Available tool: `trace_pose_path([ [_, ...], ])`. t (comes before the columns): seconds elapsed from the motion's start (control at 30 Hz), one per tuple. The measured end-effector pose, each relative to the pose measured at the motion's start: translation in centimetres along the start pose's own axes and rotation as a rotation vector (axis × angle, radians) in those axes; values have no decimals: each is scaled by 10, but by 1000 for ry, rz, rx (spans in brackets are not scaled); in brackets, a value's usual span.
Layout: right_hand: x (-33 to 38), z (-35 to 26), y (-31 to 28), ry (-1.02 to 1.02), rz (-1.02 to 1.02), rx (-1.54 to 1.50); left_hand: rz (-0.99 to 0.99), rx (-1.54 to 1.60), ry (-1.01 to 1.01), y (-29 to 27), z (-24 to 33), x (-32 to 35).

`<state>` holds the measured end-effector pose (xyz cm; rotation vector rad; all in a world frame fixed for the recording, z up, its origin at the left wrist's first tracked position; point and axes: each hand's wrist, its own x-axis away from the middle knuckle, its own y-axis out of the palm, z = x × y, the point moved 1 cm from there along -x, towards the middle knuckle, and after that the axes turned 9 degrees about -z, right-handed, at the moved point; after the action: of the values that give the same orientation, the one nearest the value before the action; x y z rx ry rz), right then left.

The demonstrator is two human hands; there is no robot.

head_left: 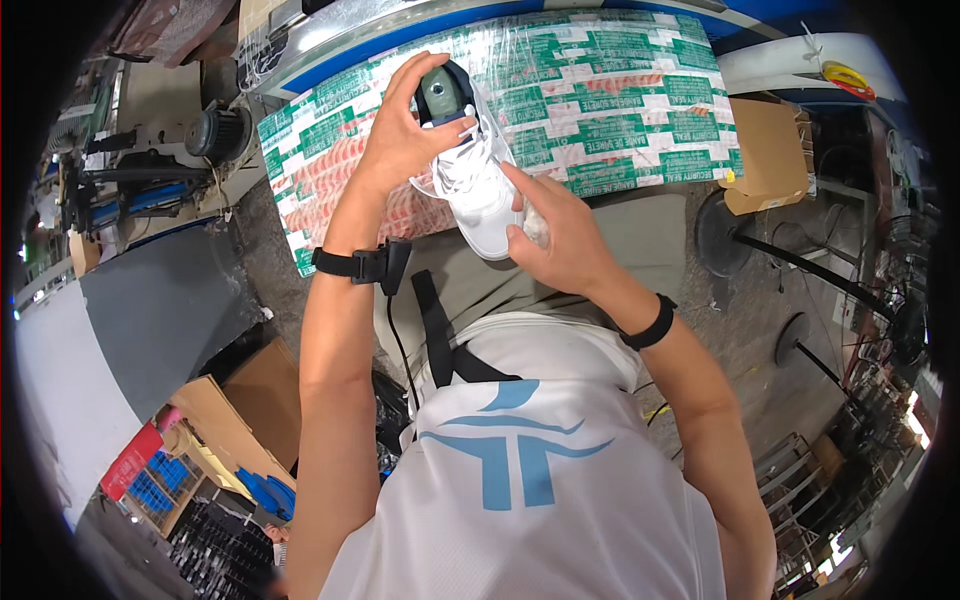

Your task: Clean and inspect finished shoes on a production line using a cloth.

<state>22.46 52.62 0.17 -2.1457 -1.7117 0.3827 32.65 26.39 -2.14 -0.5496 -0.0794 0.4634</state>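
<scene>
A white lace-up shoe [480, 205] is held over the near edge of the table, its toe toward me. A dark green shoe last [439, 93] fills its ankle opening. My left hand [405, 125] wraps round the heel end, fingers on the far side and thumb across the top by the tongue. Beside the toe, my right hand [560, 228] is closed on a small off-white wad [536, 226], partly hidden in the palm. Its index finger and thumb reach to the side of the shoe.
A table top [620, 120] covered with green, white and red printed tape lies under the shoe. At its right stands a brown cardboard box [765, 155]; a motor [217, 133] sits on a machine at the left. Round stand bases [722, 235] rest on the floor at right.
</scene>
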Motion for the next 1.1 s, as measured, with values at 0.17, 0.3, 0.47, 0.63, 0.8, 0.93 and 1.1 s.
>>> trace_pose_path([
  [0.17, -8, -1, 2, -11, 27, -27, 4, 42, -36, 3, -2, 1],
  [0.3, -7, 2, 4, -80, 26, 127, 2, 41, -6, 2, -4, 1],
  [0.47, -4, 4, 6, -90, 46, 132, 2, -16, 11, 4, -2, 1],
  [0.63, -3, 3, 9, -59, 83, 36, 7, 64, -46, 3, 3, 3],
  [0.8, -4, 2, 8, -67, 77, 70, 25, 34, -26, 2, 2, 1],
  [0.93, -1, 3, -1, -126, 61, 296, 10, 8, -7, 3, 1, -2],
  [1.1, 25, -22, -15, -177, -60, 467, -20, 5, -48, -5, 1, 3],
])
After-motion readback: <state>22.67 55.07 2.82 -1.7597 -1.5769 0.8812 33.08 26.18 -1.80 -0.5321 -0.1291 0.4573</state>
